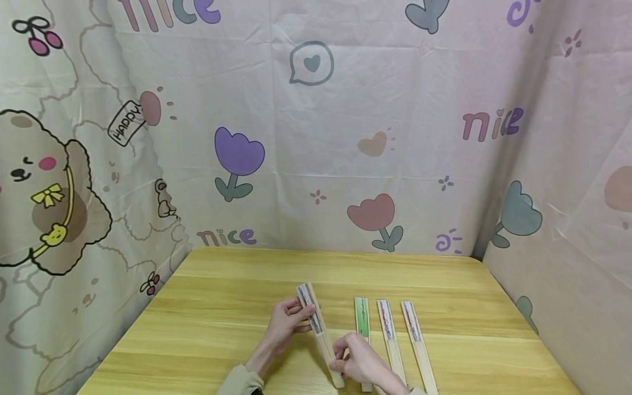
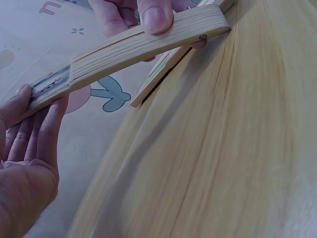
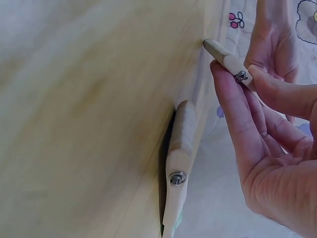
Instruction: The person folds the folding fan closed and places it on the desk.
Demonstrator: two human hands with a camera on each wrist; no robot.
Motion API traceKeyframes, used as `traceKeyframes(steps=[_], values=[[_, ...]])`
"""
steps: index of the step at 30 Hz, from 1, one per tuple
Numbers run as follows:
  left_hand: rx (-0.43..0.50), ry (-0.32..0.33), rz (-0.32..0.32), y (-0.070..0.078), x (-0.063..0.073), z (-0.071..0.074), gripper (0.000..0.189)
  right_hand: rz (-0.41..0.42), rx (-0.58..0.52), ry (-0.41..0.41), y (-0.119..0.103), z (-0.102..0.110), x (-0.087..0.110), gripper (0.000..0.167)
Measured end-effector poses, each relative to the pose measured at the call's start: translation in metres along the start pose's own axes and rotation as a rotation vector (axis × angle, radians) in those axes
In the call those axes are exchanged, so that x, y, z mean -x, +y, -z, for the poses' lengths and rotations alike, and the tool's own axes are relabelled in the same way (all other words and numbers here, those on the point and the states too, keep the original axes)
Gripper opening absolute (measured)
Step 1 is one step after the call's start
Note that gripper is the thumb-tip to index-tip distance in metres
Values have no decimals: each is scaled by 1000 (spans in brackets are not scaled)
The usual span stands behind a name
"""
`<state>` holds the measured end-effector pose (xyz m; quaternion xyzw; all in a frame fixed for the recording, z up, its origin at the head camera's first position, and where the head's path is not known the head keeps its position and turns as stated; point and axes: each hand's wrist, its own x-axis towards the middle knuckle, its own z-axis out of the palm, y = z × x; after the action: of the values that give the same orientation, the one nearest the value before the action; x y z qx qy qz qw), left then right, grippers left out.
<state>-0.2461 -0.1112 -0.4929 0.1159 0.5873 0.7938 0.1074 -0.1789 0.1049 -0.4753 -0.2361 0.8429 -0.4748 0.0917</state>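
A folded hand fan (image 1: 322, 341) with pale wooden ribs and a dark-patterned leaf is held up at a slant by both hands. My left hand (image 1: 282, 325) grips its patterned upper part between thumb and fingers. Lower down, my right hand (image 1: 359, 357) pinches the bare ribs near the pivot end; thumb and fingers lie on either side of the fan in the right wrist view. A metal rivet (image 2: 203, 37) shows at the pivot. Just right of the held fan lies a folded fan with a green leaf (image 1: 362, 316), partly hidden behind the right hand.
Two more folded fans lie on the wood-grain table (image 1: 237, 274) to the right: one with a white and red patterned leaf (image 1: 387, 318), and another patterned fan (image 1: 413, 326) farthest right. A printed curtain (image 1: 316, 126) hangs behind the table and along both sides.
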Motion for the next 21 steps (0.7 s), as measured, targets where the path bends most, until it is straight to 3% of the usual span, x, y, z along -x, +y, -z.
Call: traceKeyframes(steps=[10, 16, 21], values=[[-10, 31, -10, -1, -1, -2, 20, -17, -58, 6, -1, -2, 0, 12], [-2, 71, -19, -2, -3, -4, 35, -62, -162, 0, 0, -4, -1, 14], [10, -22, -8, 1, -5, -3, 55, -103, -276, 4, 1, -3, -1, 30]])
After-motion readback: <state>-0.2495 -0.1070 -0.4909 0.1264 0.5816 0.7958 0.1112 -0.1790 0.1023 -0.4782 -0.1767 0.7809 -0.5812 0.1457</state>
